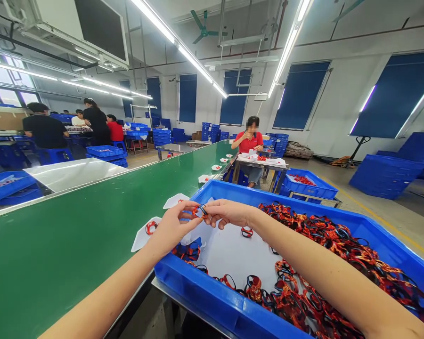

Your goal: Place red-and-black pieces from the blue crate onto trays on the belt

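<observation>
Above the far left corner of a blue bin (212, 294), both of my hands meet at a small red-and-black ring-shaped piece (199, 211). My left hand (173, 225) pinches its left side between thumb and fingers. From the right, my right hand (229, 212) has its fingertips closed on the same piece, its other fingers curled. Many similar red, orange and black ring pieces (314, 230) lie heaped in the bin, around a white sheet (229, 256). One single ring (246, 232) rests on that sheet.
A green conveyor belt (92, 226) runs along the left, carrying several white trays; the nearest tray (139, 239) holds a ring piece. Ahead, a person in red (250, 141) sits at a table. Another blue bin (309, 184) stands right of them. Stacked blue crates (388, 176) stand farther right.
</observation>
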`<control>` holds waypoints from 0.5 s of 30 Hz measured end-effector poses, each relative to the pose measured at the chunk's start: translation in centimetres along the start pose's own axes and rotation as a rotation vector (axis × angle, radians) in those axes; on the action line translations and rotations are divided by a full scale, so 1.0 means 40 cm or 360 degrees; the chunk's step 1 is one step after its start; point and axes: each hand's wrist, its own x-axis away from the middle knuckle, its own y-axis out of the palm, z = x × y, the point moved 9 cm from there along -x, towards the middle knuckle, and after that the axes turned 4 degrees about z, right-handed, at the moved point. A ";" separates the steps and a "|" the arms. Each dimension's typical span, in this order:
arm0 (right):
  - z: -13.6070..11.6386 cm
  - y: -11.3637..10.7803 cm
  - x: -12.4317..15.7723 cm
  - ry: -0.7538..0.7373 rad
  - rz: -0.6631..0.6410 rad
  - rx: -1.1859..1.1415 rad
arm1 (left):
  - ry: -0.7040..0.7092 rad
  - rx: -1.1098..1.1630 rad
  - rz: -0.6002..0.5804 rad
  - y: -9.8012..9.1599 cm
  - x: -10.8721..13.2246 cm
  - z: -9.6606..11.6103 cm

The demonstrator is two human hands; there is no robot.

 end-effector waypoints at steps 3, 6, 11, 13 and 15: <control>-0.002 0.003 0.000 -0.0011 0.0006 0.0029 | 0.0008 0.0053 -0.0016 0.005 0.003 0.002; -0.003 0.003 0.002 -0.0021 0.0009 0.0038 | -0.0018 0.0077 -0.0024 0.007 0.003 -0.005; -0.011 -0.003 0.011 -0.0053 0.0002 0.0082 | -0.0069 0.0111 -0.0056 0.010 -0.001 -0.018; -0.019 -0.004 0.016 -0.0086 -0.0011 0.0146 | -0.0127 0.0166 -0.0057 0.008 -0.003 -0.029; -0.029 -0.004 0.020 -0.0128 -0.0029 0.0209 | -0.0167 0.0190 -0.0036 0.004 -0.004 -0.037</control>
